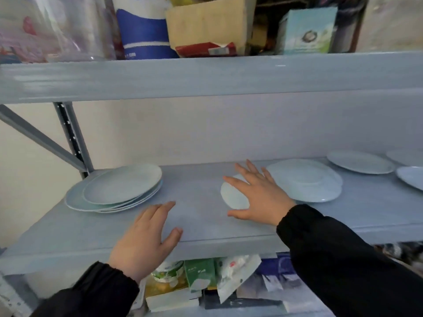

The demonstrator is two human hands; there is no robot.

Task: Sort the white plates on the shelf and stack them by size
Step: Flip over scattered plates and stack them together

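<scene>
While the right hand (256, 193) lies open over the small plate (232, 196) at the middle of the shelf (194, 191) and the left hand (144, 239) hovers open and empty, hook fingertips under the rim before lifting.

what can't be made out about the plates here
Head view only:
- small plate: right side hidden under the right hand; contact unclear.
- far-right plates: cut off by the frame edge.
- left stack: plate count unclear, rims overlap and blur.
- upside-down plate: whatever lies under it is hidden.
</scene>
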